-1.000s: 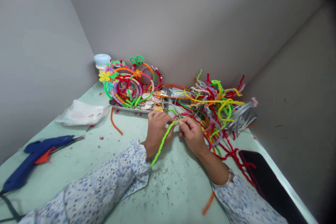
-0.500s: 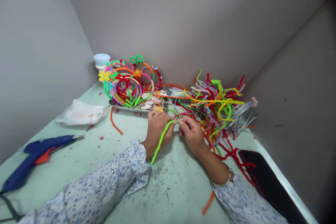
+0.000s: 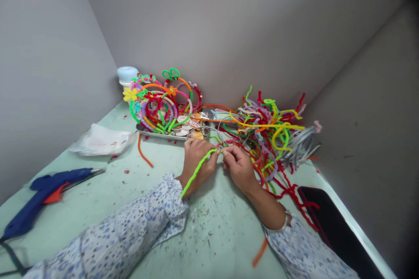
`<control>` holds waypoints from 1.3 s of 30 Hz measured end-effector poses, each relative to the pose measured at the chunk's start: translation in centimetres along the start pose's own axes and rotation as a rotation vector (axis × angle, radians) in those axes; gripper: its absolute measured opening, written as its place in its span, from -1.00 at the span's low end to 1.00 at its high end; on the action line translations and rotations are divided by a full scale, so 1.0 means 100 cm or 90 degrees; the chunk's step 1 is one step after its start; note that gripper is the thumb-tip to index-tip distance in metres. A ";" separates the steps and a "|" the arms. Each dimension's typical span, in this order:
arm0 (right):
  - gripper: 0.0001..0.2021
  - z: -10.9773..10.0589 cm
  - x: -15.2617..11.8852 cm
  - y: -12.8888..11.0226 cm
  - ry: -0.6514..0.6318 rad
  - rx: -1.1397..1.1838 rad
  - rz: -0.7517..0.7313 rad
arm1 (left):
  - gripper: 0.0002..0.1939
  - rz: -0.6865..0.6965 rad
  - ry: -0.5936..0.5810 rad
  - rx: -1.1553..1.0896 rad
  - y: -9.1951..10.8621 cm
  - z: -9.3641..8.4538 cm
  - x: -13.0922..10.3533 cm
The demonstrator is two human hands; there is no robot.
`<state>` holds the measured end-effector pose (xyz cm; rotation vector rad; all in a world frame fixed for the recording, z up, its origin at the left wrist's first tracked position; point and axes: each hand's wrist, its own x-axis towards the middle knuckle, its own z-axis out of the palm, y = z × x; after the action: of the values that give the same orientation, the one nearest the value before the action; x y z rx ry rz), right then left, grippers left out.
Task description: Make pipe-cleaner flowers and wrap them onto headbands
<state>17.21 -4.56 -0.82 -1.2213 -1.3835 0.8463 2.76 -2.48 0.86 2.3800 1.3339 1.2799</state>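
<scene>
A bright green pipe cleaner point(image 3: 197, 169) runs between my hands, its long tail hanging over the back of my left hand toward the sleeve cuff. My left hand point(image 3: 198, 161) is closed, thumb and finger pinching the pipe cleaner. Right beside it, fingertips nearly touching, my right hand point(image 3: 240, 169) pinches the same strand near its upper end. A thin metal headband point(image 3: 204, 129) curves up just behind the fingers; whether the strand is wound around it is hidden. Loose pipe cleaners point(image 3: 271, 126) in many colours lie heaped beyond my right hand.
Finished-looking colourful headbands point(image 3: 163, 100) stand in a metal tray point(image 3: 160, 134) at the back. On the left lie a blue glue gun point(image 3: 49, 192) and a plastic bag point(image 3: 101, 140). A phone point(image 3: 340, 231) rests at the right edge, near red strands. Grey walls enclose the table point(image 3: 203, 244).
The green pipe cleaner's free tail has swung left and slightly up across my left wrist. Both hands keep their pinch in nearly the same spot.
</scene>
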 end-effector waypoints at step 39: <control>-0.81 -0.001 0.005 0.004 0.048 0.149 0.069 | -0.87 0.027 0.088 0.017 0.000 -0.001 -0.001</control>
<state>17.45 -3.98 -1.04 -1.1426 -1.1314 0.9984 2.66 -2.62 0.91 2.3890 1.3522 1.4715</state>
